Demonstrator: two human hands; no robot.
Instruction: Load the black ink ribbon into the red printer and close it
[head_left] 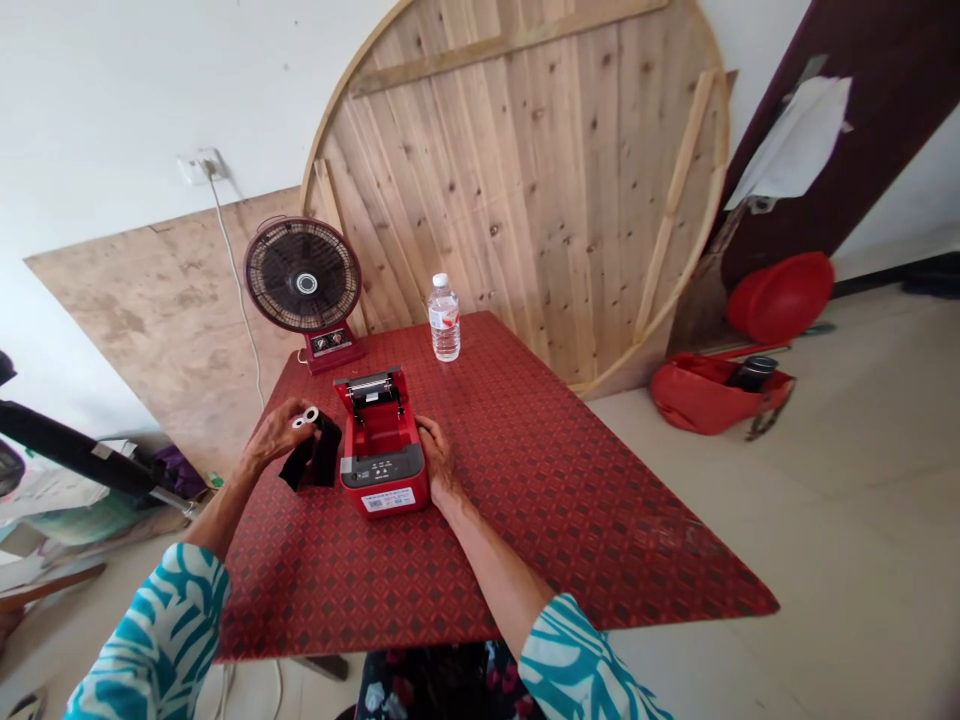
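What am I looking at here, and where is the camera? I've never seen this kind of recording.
No machine is at work here. A person wears a single camera on the head, looking forward and down, so the two arms in teal-and-white sleeves coming in from the bottom are that person's own. The left hand grips a black roll with white spool ends, perhaps a ribbon, just left of a small red printer whose lid stands open. The right hand rests against the printer's right side. All this sits on a red patterned table. Near the table's far edge stand a small fan and a water bottle. Behind them a round wooden tabletop leans against the wall.
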